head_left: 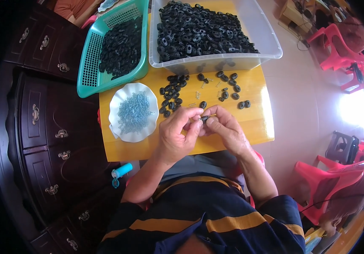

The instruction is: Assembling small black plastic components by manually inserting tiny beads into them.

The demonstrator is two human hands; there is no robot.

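Over the near part of the yellow table, my left hand (178, 132) and my right hand (229, 130) meet, fingertips closed round a small black plastic cord lock part (205, 119). Fingers cover most of it, so its details are hard to make out. Just beyond my fingertips lies another black oval piece (203, 104). More such pieces (173, 91) form a loose cluster to the left, with others (235, 88) scattered to the right. Several tiny metal springs (198, 95) lie between them. Left of my left hand, a white scalloped plate (115, 95) holds a heap of small springs (133, 112).
At the table's far side stand a green basket (84, 84) and a clear plastic bin (216, 61), both holding many black pieces. Dark wooden drawers (42, 114) line the left. Pink chairs (330, 178) stand on the right. A blue bottle (123, 170) is below the table's left edge.
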